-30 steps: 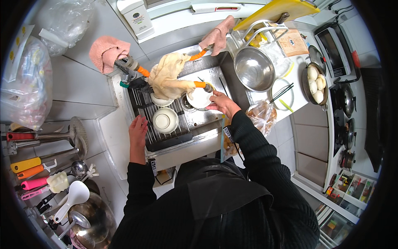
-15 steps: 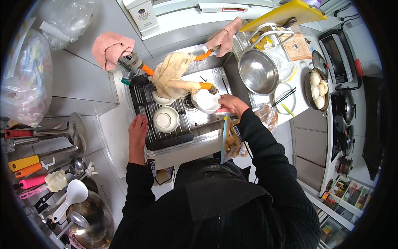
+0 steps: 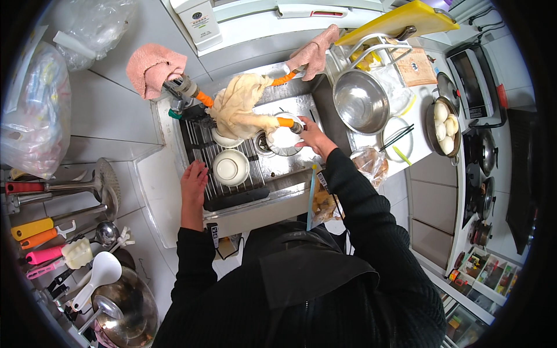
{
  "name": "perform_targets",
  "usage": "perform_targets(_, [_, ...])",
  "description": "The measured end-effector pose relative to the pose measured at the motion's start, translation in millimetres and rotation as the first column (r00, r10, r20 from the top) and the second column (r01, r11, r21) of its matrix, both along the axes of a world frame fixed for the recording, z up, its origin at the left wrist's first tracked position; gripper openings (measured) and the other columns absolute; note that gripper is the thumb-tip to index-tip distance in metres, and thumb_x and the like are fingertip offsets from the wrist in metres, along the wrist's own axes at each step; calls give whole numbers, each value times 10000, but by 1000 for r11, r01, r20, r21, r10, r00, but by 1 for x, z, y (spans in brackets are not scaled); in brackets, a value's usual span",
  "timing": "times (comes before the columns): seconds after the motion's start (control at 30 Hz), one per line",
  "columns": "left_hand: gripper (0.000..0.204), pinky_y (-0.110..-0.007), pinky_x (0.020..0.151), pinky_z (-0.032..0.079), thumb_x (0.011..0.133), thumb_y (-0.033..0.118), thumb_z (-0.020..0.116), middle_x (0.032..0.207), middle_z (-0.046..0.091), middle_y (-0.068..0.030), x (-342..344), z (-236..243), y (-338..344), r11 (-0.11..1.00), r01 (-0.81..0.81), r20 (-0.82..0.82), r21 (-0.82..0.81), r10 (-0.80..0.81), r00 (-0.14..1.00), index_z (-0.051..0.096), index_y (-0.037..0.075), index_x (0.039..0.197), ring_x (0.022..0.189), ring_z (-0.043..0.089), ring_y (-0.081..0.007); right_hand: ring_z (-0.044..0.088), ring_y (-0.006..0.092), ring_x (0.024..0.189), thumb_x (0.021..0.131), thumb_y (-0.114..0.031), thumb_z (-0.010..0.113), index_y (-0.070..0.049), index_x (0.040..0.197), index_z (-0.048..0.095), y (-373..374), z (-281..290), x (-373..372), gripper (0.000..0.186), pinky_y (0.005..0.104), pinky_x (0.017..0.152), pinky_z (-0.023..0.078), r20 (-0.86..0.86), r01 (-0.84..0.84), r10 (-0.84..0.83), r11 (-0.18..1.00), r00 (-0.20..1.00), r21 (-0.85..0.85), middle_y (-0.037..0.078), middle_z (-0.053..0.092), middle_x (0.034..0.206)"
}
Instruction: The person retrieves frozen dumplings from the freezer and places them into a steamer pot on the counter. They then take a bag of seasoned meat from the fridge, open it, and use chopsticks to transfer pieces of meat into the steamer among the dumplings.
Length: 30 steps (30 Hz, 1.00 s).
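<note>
My right hand [image 3: 312, 136] grips the rim of a white bowl [image 3: 282, 142] inside the steel sink [image 3: 272, 170], directly beneath an orange-wrapped faucet spout [image 3: 288, 124]. A cream cloth [image 3: 238, 104] is draped over the faucet. Stacked white bowls [image 3: 231, 169] rest on a black-and-steel rack [image 3: 204, 152] at the sink's left, with another bowl partly hidden under the cloth. My left hand [image 3: 194, 180] hovers at the sink's left rim, fingers loosely apart and holding nothing.
Right counter: steel bowl [image 3: 360, 98], pan of white oval items [image 3: 445, 130], chopsticks [image 3: 395, 137], bagged food [image 3: 370, 165]. Yellow board [image 3: 394, 23] stands behind. Utensils [image 3: 96, 278] and plastic bags [image 3: 38, 116] hang left. Pink cloths [image 3: 148, 69] cover fittings. A zip bag [image 3: 322, 206] sits before the sink.
From half a second ago, my right hand and the white bowl have moved up and slightly left, further under the spout. My left hand has barely moved.
</note>
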<state>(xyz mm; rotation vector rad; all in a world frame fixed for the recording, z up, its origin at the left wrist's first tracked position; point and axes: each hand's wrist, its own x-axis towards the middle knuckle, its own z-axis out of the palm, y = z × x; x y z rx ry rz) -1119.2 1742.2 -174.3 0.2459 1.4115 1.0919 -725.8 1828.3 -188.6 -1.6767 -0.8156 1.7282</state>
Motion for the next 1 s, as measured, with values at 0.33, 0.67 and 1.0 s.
perform_targets(0.33, [378,-225,740,464,923,289,653,1109,647,-30,3,5,3,1000,11,-9,-4,-11,1000,564,111,1245,925,611,-112,676,264,912,866,8,553,4,1363,337,-4,0,15,541,352,685,623,-207,-40,-15,966,978,-255,158,598,1107])
perform_targets(0.67, [346,-224,740,469,929,286,645,1082,651,-21,13,14,10,999,32,-9,22,-32,999,578,97,1210,905,607,-95,637,314,901,605,-158,820,-41,1193,433,-22,49,-27,713,400,769,517,653,-350,105,901,750,257,196,589,1065])
perform_targets(1.0, [383,-250,726,488,925,248,632,1118,636,-45,-21,-9,87,974,-194,-72,114,203,977,530,85,1256,888,611,-139,556,378,1093,581,-153,851,-37,1308,388,-45,74,-42,870,422,902,475,794,-457,-61,790,605,409,204,581,1149])
